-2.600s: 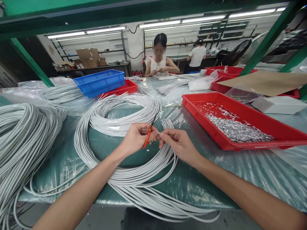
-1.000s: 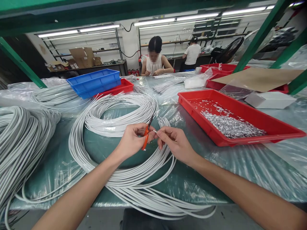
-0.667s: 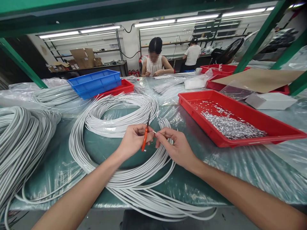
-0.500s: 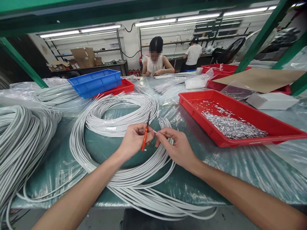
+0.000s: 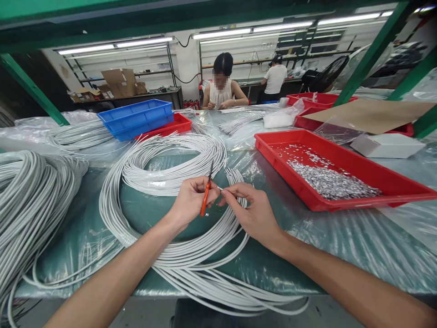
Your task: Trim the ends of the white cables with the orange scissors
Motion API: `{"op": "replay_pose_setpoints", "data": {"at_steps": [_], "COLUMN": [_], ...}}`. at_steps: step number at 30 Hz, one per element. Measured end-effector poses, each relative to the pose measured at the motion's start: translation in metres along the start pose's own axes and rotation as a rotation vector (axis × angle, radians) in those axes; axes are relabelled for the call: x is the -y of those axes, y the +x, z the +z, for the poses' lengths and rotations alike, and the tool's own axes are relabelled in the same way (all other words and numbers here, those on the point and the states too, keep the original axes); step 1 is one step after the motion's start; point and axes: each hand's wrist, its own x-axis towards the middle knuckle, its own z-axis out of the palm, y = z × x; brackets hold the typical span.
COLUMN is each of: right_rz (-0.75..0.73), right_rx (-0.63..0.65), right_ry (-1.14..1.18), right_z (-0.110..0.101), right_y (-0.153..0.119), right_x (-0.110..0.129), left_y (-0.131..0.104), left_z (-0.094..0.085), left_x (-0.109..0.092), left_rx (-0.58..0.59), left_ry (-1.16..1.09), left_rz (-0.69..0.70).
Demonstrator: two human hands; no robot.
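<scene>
My left hand (image 5: 193,200) is closed around an orange-handled tool (image 5: 205,198), whose thin dark tip points up. Its fingertips also pinch one end of a small white piece (image 5: 219,187), perhaps a cable end. My right hand (image 5: 254,210) is closed at the other side of that piece, thumb and forefinger pressed together; what exactly lies between them is too small to tell. Beneath both hands lies a large coil of white cables (image 5: 118,214), its cut ends fanned beside my right hand. A second white coil (image 5: 170,180) sits just behind.
At right stands a red tray (image 5: 287,175) of small silvery parts. A thick cable bundle (image 5: 30,205) fills the left side. Behind are a blue bin (image 5: 136,118) and a white box (image 5: 387,145). Across the table sits a person (image 5: 223,89); another person (image 5: 275,77) is farther back.
Both hands keep nearly the same place and grip. The small white piece shows a little more between the fingertips, and the right fingers have shifted slightly.
</scene>
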Motion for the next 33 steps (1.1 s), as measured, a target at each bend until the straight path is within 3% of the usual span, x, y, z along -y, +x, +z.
{"op": "replay_pose_setpoints", "data": {"at_steps": [4, 8, 13, 16, 21, 28, 33], "right_rz": [0.012, 0.071, 0.103, 0.157, 0.214, 0.234, 0.202], "right_rx": [-0.034, 0.009, 0.035, 0.111, 0.233, 0.31, 0.325], "right_ry": [-0.011, 0.093, 0.174, 0.286, 0.437, 0.467, 0.433], "right_z": [0.001, 0.0, -0.001, -0.001, -0.003, -0.008, -0.008], "right_y": [0.0, 0.001, 0.006, 0.009, 0.011, 0.012, 0.013], "right_x": [-0.002, -0.004, -0.009, -0.014, -0.016, -0.012, -0.015], "left_y": [-0.001, 0.001, 0.004, 0.005, 0.002, -0.002, 0.001], "left_z": [0.002, 0.002, -0.008, -0.015, -0.018, -0.014, -0.014], "left_x": [-0.003, -0.002, -0.001, -0.003, -0.005, -0.008, -0.007], "left_rx": [0.001, -0.008, -0.028, -0.042, 0.057, 0.083, 0.109], "left_ry": [0.0, 0.05, 0.211, 0.329, 0.5, 0.496, 0.414], "left_rz": [-0.009, 0.009, 0.128, 0.208, 0.278, 0.261, 0.172]}}
